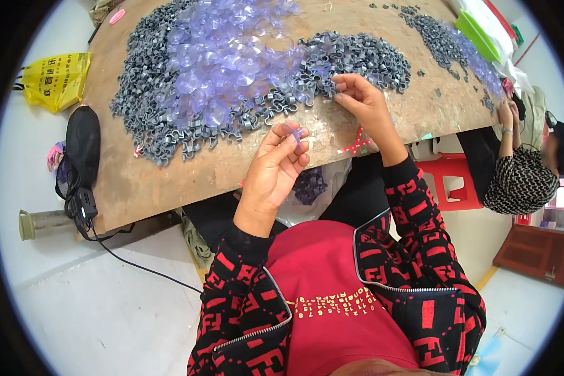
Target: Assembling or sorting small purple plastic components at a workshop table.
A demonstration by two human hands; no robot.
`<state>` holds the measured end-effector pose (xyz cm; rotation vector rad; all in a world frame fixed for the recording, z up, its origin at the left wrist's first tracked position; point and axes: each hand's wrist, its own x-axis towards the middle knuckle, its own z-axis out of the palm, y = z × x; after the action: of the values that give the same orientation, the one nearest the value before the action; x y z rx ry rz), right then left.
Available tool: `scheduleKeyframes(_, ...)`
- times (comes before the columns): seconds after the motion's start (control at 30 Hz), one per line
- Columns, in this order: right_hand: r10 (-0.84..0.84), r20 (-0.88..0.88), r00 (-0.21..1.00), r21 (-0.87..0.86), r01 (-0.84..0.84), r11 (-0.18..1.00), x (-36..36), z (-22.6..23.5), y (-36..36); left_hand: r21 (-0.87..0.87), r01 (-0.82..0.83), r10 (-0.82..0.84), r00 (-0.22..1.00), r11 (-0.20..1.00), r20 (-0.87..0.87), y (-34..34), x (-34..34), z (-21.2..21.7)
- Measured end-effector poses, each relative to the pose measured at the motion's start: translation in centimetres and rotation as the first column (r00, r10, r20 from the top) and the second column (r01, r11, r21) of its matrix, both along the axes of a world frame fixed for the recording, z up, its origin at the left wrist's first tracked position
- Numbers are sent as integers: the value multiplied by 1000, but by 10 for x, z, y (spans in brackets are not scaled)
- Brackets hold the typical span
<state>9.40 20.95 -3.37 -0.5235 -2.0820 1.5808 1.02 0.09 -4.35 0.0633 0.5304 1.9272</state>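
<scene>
My left hand (274, 164) is closed, pinching a small clear purple suction cup (296, 136) between thumb and fingertips just off the table's near edge. Farther right, my right hand (365, 108) reaches to the front edge of a heap of grey plastic clips (357, 61). Its thumb and forefinger are apart beside the clips, and I see nothing held between them. A large mound of purple suction cups (216, 69) lies on the table (163, 188), with more grey clips (138, 94) around its left and near sides.
An open plastic bag (316, 197) with purple pieces hangs below the table edge by my lap. At left are a black case with a cable (81, 144) and a yellow bag (57, 81). Another person (523, 178) sits at right near a red stool (451, 182) and smaller heaps (435, 47).
</scene>
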Motion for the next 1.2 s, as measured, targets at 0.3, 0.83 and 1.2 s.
scheduleKeyframes(0.3, -31, -66, 997, -19, 30, 999, -2, 7, -13, -15, -12, 12, 1000, 1000, 14, -1, -2, 0)
scheduleKeyframes(0.83, 159, -68, 985, -73, -164, 984, 4, 20, -59, 12, 38, -39, 992, 999, 123, 12, -4, -8)
scheduleKeyframes(1.2, 209, -123, 970, -169, -228, 959, 18, 24, -71, 60, -7, 6, 1000, 998, 20, 10, 0, -3)
